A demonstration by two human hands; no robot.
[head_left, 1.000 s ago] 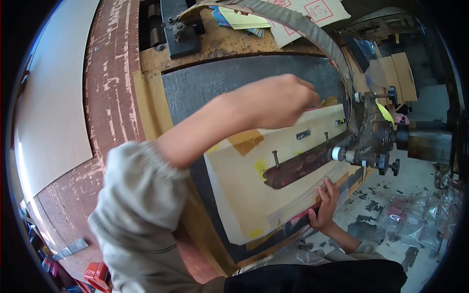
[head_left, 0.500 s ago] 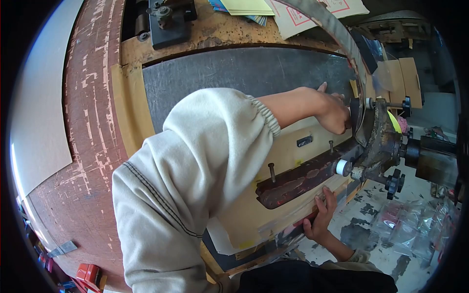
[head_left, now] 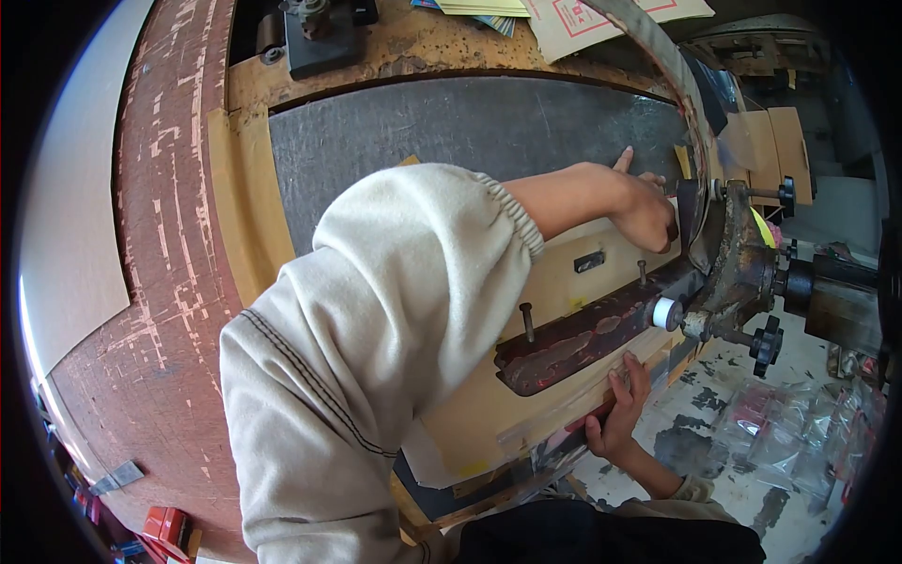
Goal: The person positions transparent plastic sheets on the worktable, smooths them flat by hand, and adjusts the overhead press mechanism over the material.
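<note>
My left hand [head_left: 641, 209] reaches across the board to the far right. One finger points away from the others. The rest curl down beside a dark upright part of the machine [head_left: 723, 258], and whatever they hold is hidden. My right hand [head_left: 622, 414] grips the near edge of the beige board [head_left: 470, 428], fingers on top and thumb lower down. Between my hands lies a worn dark-red bar [head_left: 573, 343] with two upright bolts, running under the machine. A small black slotted plate [head_left: 589, 261] is set in the board.
A curved metal strip [head_left: 658, 66] arcs overhead into the machine. Black knobs [head_left: 767, 345] stick out at right. Beyond the board is a dark grey slab [head_left: 423, 122]. Papers [head_left: 601, 23] lie at the back, clear plastic bags [head_left: 794, 432] at lower right, a red box [head_left: 164, 528] at lower left.
The view has shifted slightly, so the slab and machine sit a little differently in it. Both hands keep nearly the same places and grips.
</note>
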